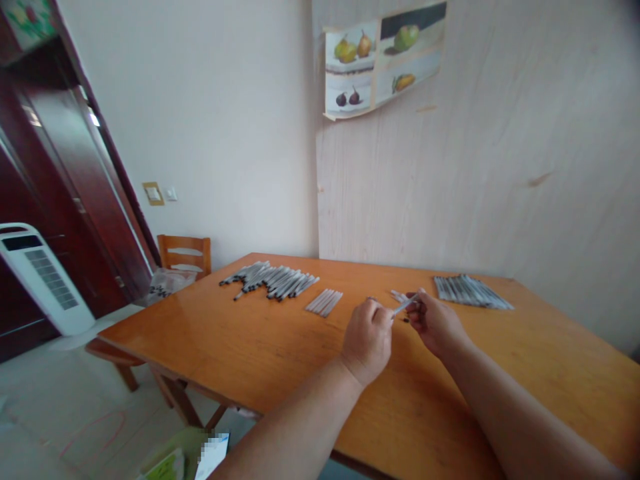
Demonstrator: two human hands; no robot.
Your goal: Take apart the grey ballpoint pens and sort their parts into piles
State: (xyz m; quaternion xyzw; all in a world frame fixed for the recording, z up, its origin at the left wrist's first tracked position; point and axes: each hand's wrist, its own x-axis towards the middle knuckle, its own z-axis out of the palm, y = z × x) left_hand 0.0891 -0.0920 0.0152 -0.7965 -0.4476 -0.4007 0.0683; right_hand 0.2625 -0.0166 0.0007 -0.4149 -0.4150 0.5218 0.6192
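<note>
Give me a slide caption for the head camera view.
The left hand and right hand hold a slim pen above a wooden table, with more pens lying left and right.

Slim pen (pixel 404 306), pale, hand-held — tilted

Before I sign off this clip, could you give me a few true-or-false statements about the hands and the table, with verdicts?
1. The left hand and right hand both hold one slim tube. True.
2. On the table, a short row of slim pieces lies between the dark-tipped pile and the left hand. True.
3. The left hand touches the dark-tipped pile. False: it is apart from it.
4. Nothing lies toward the table's right end. False: a bundle lies there.
</note>
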